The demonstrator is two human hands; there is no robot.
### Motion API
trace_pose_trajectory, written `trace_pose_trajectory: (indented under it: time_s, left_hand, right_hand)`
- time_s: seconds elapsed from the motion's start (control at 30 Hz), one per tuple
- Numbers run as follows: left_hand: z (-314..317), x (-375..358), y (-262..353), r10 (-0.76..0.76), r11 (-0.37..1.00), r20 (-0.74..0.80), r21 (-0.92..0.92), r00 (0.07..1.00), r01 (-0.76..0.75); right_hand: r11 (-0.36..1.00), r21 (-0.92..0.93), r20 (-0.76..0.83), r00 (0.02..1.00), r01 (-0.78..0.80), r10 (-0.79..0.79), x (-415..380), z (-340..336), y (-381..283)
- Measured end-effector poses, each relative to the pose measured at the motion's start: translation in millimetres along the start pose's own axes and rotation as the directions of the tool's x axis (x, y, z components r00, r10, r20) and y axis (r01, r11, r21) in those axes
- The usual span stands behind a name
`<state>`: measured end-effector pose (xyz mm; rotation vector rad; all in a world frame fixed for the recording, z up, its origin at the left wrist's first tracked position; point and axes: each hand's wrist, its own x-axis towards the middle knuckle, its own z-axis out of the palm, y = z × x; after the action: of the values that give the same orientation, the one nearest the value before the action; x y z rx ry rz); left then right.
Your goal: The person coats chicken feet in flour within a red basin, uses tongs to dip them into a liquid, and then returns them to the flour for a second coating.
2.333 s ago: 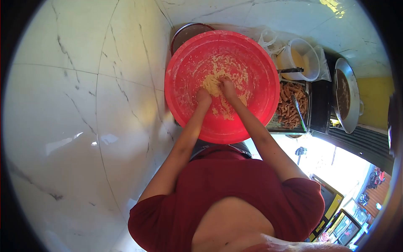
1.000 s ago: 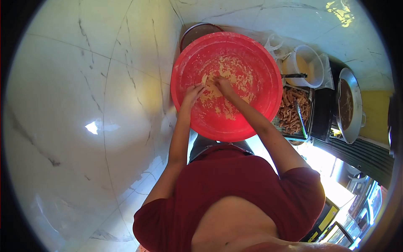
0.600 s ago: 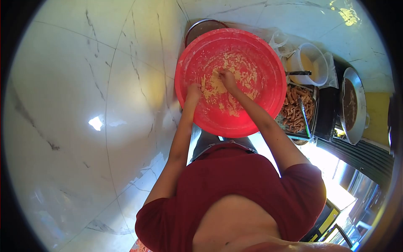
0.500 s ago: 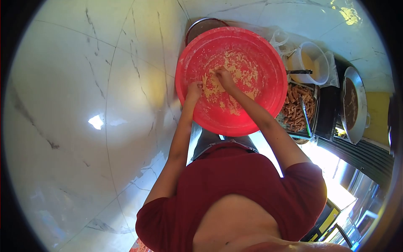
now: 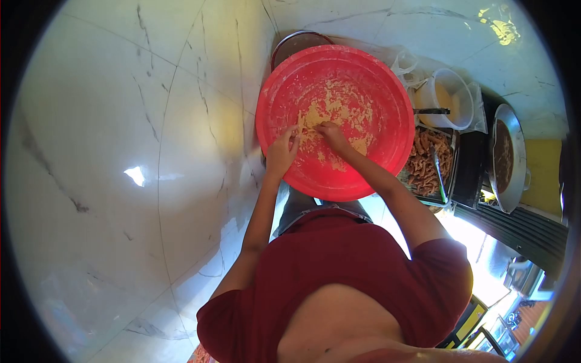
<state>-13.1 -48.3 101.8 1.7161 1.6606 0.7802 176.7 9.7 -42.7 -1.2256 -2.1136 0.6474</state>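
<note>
A wide red basin (image 5: 387, 151) holds scattered yellowish, floury crumbs and pieces (image 5: 345, 112). Over the basin's left part is my left hand (image 5: 282, 154), its fingers bent near a thin pale strip (image 5: 301, 119); whether it grips the strip is too small to tell. My right hand (image 5: 331, 134) is closed over the crumbs near the middle of the basin, and whatever its fingertips hold is hidden.
Right of the basin, a tray of brown fried pieces (image 5: 423, 163) has tongs (image 5: 437, 169) on it. Behind it stands a white tub (image 5: 463, 100) beside plastic bags. A metal pan (image 5: 516, 157) of dark liquid is farther right. Marbled tiles (image 5: 109, 212) lie at left.
My right hand has moved down and slightly right, toward me. My left hand has shifted down, with its fingers more spread. The whole view has shifted slightly.
</note>
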Motion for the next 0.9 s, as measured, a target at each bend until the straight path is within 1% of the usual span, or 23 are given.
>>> trace_pose_trajectory:
  time_s: [0.07,0.1,0.17,0.23,0.27,0.37,0.43,0.47,0.5,0.57,0.67,0.77,0.8,0.83,0.87,0.9]
  left_hand:
    - [2.0,3.3,-4.6,-0.006,1.000,-0.013,0.013,1.000,0.006]
    - [2.1,3.4,-5.9,-0.009,1.000,-0.016,0.021,1.000,0.009]
    - [1.9,2.2,-6.7,0.000,0.999,-0.016,0.037,1.000,0.000]
    - [2.6,2.5,-5.9,0.006,0.999,-0.014,0.041,1.000,-0.005]
    - [1.9,2.1,-4.8,0.004,0.999,-0.008,0.039,1.000,-0.003]
    - [1.4,3.0,-3.8,-0.001,0.999,-0.004,0.050,1.000,0.001]
    - [1.4,-0.5,-2.9,-0.008,0.998,0.000,0.063,1.000,0.008]
    - [0.8,-0.2,-2.0,-0.008,0.997,0.000,0.070,1.000,0.008]
    - [0.1,0.9,-1.2,-0.008,0.997,-0.002,0.077,1.000,0.008]
    - [-0.2,0.3,-0.7,-0.019,0.999,0.001,0.047,1.000,0.019]
    - [-0.3,1.3,-1.9,-0.016,0.999,0.002,0.038,1.000,0.016]
    - [0.3,0.1,-3.2,-0.011,0.999,-0.004,0.045,1.000,0.011]
    - [-0.1,0.5,-3.3,-0.006,0.999,-0.004,0.048,1.000,0.007]
    - [-0.6,1.1,-3.0,-0.014,0.999,0.001,0.051,1.000,0.014]
    - [-1.2,1.3,-2.5,-0.022,0.998,0.010,0.052,1.000,0.021]
    - [-1.0,0.8,-2.3,-0.030,0.998,0.019,0.053,0.999,0.029]
  right_hand:
    - [0.995,-0.033,-0.027,0.995,0.092,-0.093,2.4,4.2,3.5]
    - [0.999,-0.007,-0.006,0.999,0.035,-0.035,3.8,5.3,3.9]
    - [0.995,0.037,0.036,0.996,-0.087,0.086,10.8,6.6,7.1]
    - [0.918,0.181,0.053,0.936,-0.353,0.349,28.4,-2.8,-1.2]
    - [0.844,0.248,0.079,0.878,-0.476,0.472,34.8,-5.7,-3.3]
    - [0.876,0.288,-0.126,0.892,-0.386,0.434,49.3,5.5,13.8]
    - [0.975,0.112,-0.101,0.974,-0.193,0.204,42.7,6.5,14.6]
    - [0.996,0.024,-0.077,0.993,-0.083,0.084,41.6,5.7,15.9]
    - [1.000,0.005,-0.002,1.000,-0.021,0.021,39.6,1.7,15.6]
    - [0.995,-0.017,0.159,0.983,0.098,-0.094,23.8,-12.4,4.4]
    - [0.987,0.005,0.094,0.983,0.161,-0.161,-1.0,-6.7,15.9]
    - [1.000,0.029,0.084,0.996,-0.005,0.003,4.1,-6.7,10.2]
    - [0.972,0.160,0.094,0.983,-0.170,0.156,8.9,-6.7,8.0]
    - [0.901,0.284,0.123,0.945,-0.327,0.304,16.0,-7.6,7.4]
    - [0.788,0.396,0.170,0.881,-0.471,0.441,20.3,-9.9,7.2]
    - [0.799,0.344,0.218,0.869,-0.494,0.444,21.7,-15.0,5.5]
